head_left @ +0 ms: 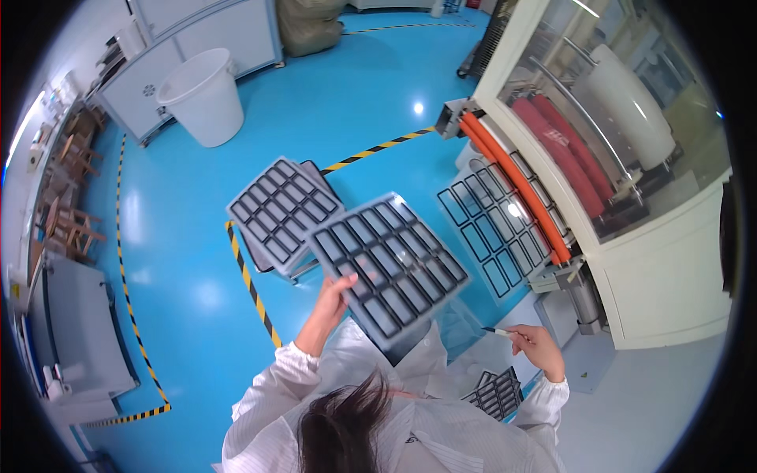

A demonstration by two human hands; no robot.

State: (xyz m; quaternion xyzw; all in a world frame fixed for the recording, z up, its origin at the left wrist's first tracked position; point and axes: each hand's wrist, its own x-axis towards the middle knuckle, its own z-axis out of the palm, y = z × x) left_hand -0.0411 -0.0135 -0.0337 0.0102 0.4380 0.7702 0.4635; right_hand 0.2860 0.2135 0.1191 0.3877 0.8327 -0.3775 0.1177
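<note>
My left hand (335,298) is closed on the left edge of a clear sheet (388,268) printed with rows of black-framed rectangles, its thumb on top. That sheet tilts in front of my body, partly over a stack of similar sheets (284,206) on a low stand. At the right, my right hand (536,347) grips a slim tool (501,332) with a white handle and a dark, blade-like tip pointing left. Just beyond the tip, a clear film web (493,229) with black frames comes out from under an orange roller (512,181). Smaller black-framed pieces (497,392) lie below my right hand.
A cream machine (662,284) with a clear window over red and white rollers stands on the right. Its metal roller bracket (579,296) juts toward my right arm. Yellow-black tape (252,288) marks the blue floor. A white bin (203,98) stands far left.
</note>
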